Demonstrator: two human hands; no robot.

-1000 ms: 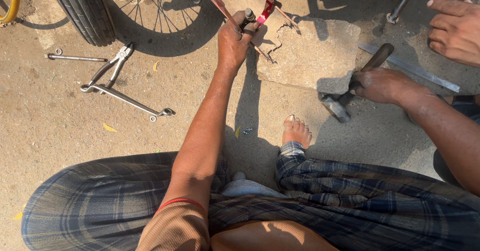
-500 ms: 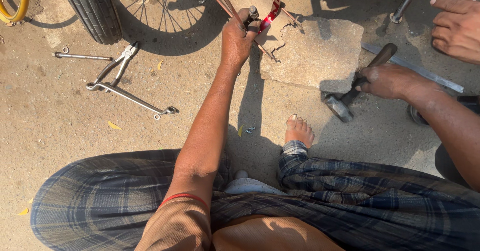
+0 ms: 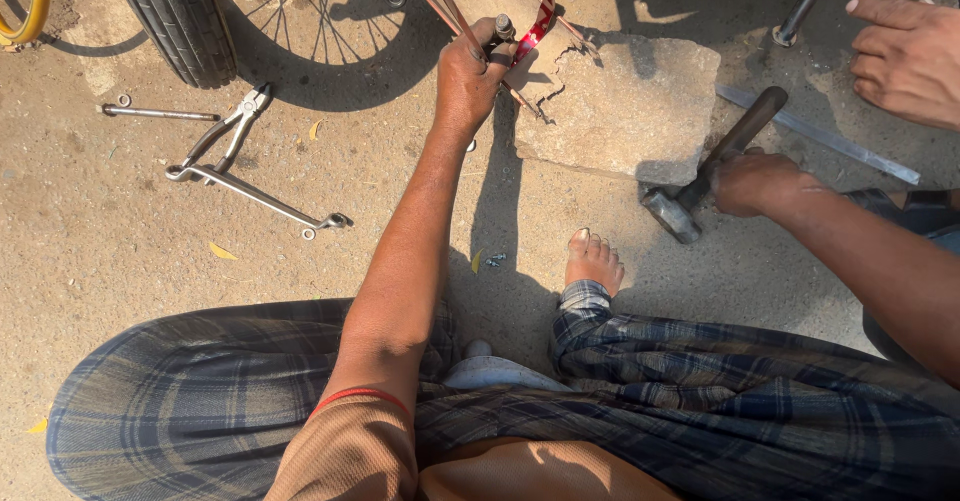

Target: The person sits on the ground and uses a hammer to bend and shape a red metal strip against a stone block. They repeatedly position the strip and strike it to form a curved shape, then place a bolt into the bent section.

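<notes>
steel hammer (dark handle), rough stone slab

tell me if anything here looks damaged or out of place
The stone slab under the red bicycle frame is cracked along its left edge. Pliers and two wrenches lie loose on the ground. Nothing else stands out.

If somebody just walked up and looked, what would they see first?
Probably the left hand at top middle, closed around a small metal rod against the red bicycle frame, next to a cracked concrete slab. To the right, the right hand holds a hammer low over the ground. On the left lie pliers and wrenches by the black tyre.
</notes>
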